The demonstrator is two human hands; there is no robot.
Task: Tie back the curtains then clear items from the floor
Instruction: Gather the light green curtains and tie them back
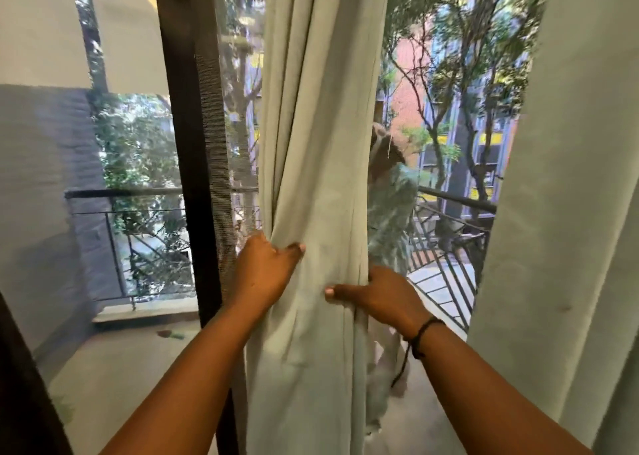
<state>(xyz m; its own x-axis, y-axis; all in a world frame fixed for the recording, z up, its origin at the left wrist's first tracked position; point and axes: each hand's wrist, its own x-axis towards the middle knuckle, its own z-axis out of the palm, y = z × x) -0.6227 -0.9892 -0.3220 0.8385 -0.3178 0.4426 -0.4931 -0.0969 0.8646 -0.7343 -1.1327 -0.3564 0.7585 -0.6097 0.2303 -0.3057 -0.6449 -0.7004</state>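
Curtain [318,164] before balcony door frame [193,136]

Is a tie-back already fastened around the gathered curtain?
No: the left hand and right hand alone bunch the middle curtain; no band or cord wraps it.

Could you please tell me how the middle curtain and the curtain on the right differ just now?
The middle curtain is bunched into folds, gripped by the left hand and right hand. The right curtain hangs smooth and untouched. Both are the same pale green cloth.
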